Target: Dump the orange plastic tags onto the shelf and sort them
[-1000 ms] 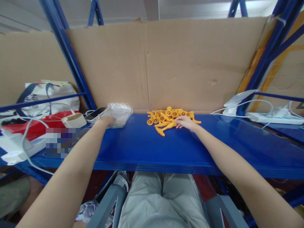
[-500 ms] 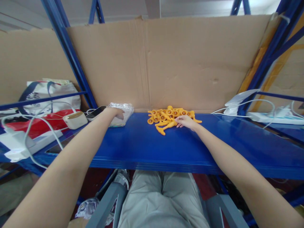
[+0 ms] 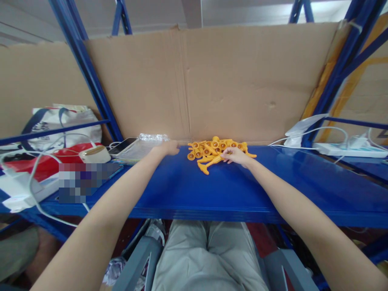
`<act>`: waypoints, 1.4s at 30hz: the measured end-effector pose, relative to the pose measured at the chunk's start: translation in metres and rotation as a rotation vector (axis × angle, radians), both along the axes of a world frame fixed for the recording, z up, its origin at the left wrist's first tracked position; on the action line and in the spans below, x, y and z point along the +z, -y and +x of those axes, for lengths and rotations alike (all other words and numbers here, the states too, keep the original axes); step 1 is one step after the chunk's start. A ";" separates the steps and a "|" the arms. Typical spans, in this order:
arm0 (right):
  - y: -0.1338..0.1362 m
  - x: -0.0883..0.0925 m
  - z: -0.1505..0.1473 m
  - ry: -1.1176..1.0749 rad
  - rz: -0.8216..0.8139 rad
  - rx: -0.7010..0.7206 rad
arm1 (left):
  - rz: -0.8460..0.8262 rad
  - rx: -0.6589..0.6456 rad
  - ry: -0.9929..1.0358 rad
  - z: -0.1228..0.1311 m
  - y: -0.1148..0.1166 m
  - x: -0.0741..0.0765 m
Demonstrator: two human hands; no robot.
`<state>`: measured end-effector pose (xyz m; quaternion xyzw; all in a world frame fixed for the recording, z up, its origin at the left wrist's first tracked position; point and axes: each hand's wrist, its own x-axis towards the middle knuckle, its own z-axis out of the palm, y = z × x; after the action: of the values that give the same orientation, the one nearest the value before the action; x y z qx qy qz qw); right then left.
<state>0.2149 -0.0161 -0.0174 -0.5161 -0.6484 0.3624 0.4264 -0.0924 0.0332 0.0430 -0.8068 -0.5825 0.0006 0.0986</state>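
A pile of small orange plastic pieces [image 3: 216, 150] lies at the back of the blue shelf [image 3: 212, 190], against the cardboard. My right hand [image 3: 235, 155] rests on the pile's right side, its fingers curled and pinched on one orange piece. My left hand [image 3: 168, 148] sits on the shelf between the pile and a stack of clear plastic bags [image 3: 142, 144]. Its fingers are curled in, and what they hold, if anything, does not show.
A cardboard sheet [image 3: 242, 81] backs the shelf. At left are a phone [image 3: 123, 145], a white case [image 3: 95, 154], a tote bag [image 3: 60, 125] and white cables. At right lies a power strip [image 3: 348, 150] with cords. Blue uprights [image 3: 91, 85] frame the bay.
My left hand has left the top of the clear bag stack and moved right, to just beside the orange pile. My right hand has stayed on the pile.
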 end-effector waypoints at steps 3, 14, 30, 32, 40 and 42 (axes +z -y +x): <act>-0.004 0.000 0.000 -0.066 0.050 -0.013 | 0.070 -0.135 0.113 0.040 0.019 0.007; -0.013 0.010 0.002 -0.351 0.415 -0.106 | 0.266 -0.368 0.366 0.113 0.051 -0.029; -0.001 0.014 -0.018 -0.421 0.404 -0.022 | 0.574 -0.379 0.497 0.101 0.042 -0.045; -0.002 0.014 -0.016 -0.375 0.398 -0.040 | 0.580 -0.385 0.471 0.100 0.043 -0.044; -0.002 0.014 -0.013 -0.236 0.191 -0.049 | 0.553 -0.427 0.376 0.097 0.044 -0.043; 0.000 0.014 -0.012 -0.216 0.156 -0.006 | 0.548 -0.434 0.363 0.096 0.045 -0.042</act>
<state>0.2025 -0.0160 -0.0031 -0.4415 -0.6234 0.3630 0.5336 0.0039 -0.0117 0.0010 -0.8420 -0.3850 -0.3185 0.2036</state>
